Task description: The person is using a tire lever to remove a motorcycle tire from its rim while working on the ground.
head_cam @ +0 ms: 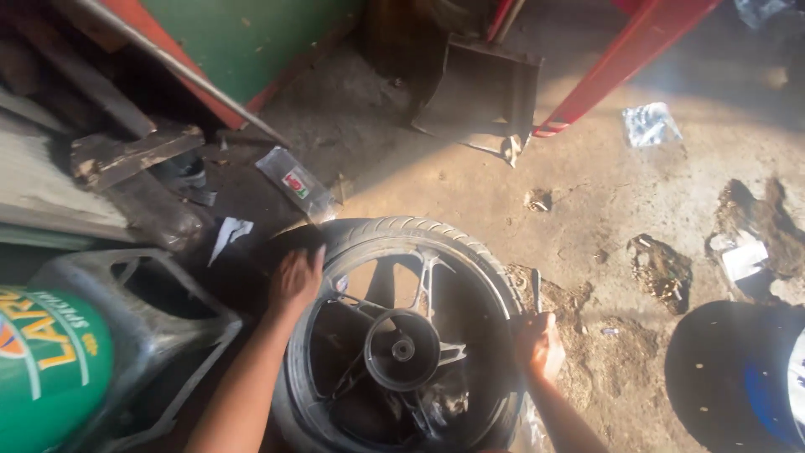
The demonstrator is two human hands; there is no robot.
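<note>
Matt black rubber tyre (470,243), dull grey metal wheel (402,348) (dusty), rough gritty concrete floor (604,184)

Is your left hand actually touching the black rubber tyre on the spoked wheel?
Touching. The head view shows the left hand pressed flat on the black rubber tyre, fingers lying over its upper-left edge.

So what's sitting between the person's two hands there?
In the head view, between the left hand and the right hand lies the wheel: its spokes and round hub.

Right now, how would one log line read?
left hand: flat on tyre | right hand: grips thin tool at rim edge | wheel lies on dirt floor
</note>
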